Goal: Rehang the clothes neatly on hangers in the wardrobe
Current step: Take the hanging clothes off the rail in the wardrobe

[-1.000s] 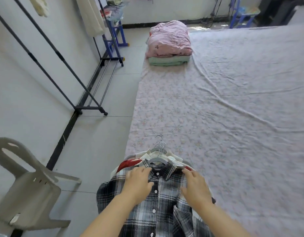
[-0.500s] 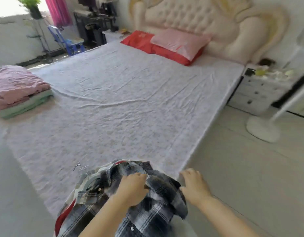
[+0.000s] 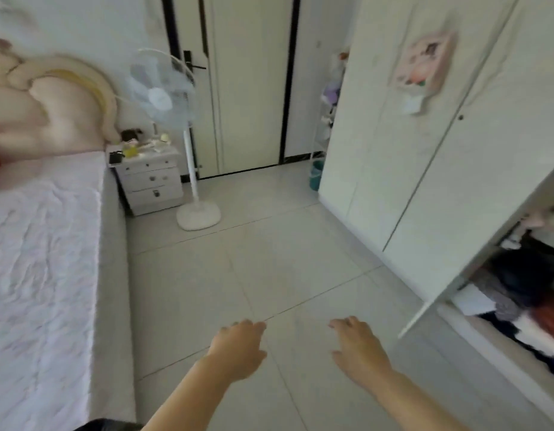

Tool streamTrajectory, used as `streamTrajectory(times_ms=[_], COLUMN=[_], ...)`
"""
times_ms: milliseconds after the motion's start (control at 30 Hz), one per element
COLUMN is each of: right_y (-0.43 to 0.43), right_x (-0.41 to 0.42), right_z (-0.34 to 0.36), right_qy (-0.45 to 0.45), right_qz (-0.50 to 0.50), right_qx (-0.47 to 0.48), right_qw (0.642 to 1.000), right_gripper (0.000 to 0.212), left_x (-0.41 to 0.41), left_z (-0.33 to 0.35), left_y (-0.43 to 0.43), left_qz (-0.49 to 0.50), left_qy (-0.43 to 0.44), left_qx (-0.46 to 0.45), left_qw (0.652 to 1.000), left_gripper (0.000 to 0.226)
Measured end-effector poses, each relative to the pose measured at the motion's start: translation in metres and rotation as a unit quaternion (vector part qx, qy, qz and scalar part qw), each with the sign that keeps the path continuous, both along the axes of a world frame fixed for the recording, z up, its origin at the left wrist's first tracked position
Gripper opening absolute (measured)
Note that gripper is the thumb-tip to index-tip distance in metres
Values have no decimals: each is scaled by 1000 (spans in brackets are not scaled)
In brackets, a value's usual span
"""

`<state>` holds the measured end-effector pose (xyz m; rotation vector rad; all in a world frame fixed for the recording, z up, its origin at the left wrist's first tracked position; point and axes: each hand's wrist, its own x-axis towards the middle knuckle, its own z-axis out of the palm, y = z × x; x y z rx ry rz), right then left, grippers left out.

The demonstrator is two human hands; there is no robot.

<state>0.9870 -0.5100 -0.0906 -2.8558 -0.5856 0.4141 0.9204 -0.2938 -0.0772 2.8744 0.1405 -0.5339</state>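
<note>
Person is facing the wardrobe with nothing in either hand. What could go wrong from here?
1. The open wardrobe door has its lower corner jutting out close to the right hand; a reach inside could knock against it.
2. The clothes inside lie in a crowded heap, so they may snag or spill.
3. The left hand and right hand hold nothing, and no hanger is in view, so hanging may stall.

A bed [image 3: 42,259] with a wrinkled pale sheet runs along the left edge of the tiled floor [image 3: 238,275], with a padded cream headboard [image 3: 51,110] at its far end. Just beside the bed's far corner stands a white nightstand [image 3: 149,180] with small blurred items on top. A white pedestal fan [image 3: 160,94] stands next to it, before a closed door [image 3: 247,88]. A teal bin [image 3: 316,178] sits near the door's right side.
</note>
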Motion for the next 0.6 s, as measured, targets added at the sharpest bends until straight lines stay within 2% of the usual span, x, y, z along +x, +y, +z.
streamTrajectory(times_ms=[233, 433, 600], right_y=[-215, -365, -455], right_x=[32, 53, 73], right_z=[35, 62, 88], right_qy=[-15, -66, -112], right_qz=[-188, -307, -376], right_qx=[7, 12, 13], right_qw=[982, 949, 920], right_gripper=[51, 50, 53], left_x=[116, 182, 236], left_z=[36, 67, 97], left_y=[-218, -389, -489], left_qz=[-189, -310, -380], left_qy=[-62, -117, -187], left_qx=[-3, -34, -76], left_qw=[980, 943, 903], left_gripper=[49, 48, 46])
